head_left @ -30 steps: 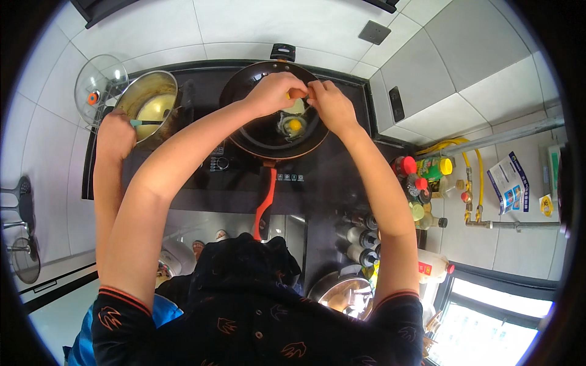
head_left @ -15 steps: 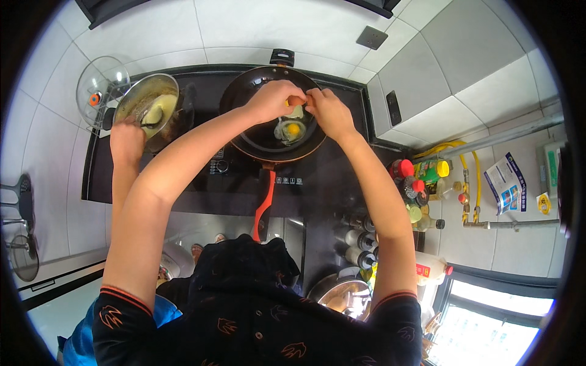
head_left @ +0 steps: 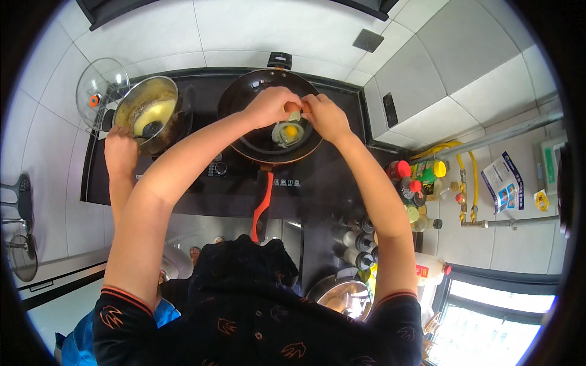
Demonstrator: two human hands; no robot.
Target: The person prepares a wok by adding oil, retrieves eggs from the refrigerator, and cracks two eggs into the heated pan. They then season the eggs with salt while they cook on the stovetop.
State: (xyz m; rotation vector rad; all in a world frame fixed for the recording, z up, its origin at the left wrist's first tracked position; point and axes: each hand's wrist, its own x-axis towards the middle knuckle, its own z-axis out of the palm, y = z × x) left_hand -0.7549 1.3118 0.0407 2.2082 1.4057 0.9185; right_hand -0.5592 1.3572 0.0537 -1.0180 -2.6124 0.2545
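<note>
Both my hands meet over the dark frying pan [head_left: 249, 91] on the stove. My left hand [head_left: 271, 105] and my right hand [head_left: 328, 118] pinch an eggshell [head_left: 293, 107] between their fingers, which mostly hide it. Clear egg white hangs just below the fingertips. Under them, in the pan, lies a raw egg [head_left: 290, 132] with a whole yellow yolk and spreading white. The pan's red and black handle [head_left: 263, 204] points toward me.
At left, another person's hand [head_left: 121, 149] grips a dark-ended utensil in a steel pot [head_left: 129, 110] of yellow liquid. A glass lid [head_left: 102, 79] leans behind it. Bottles and jars [head_left: 410, 177] crowd the right, with a steel pot [head_left: 326, 287] nearer me.
My hands have stayed over the pan, shifting slightly downward, and less of the eggshell shows. The other person's utensil has moved within the pot's yellow liquid.
</note>
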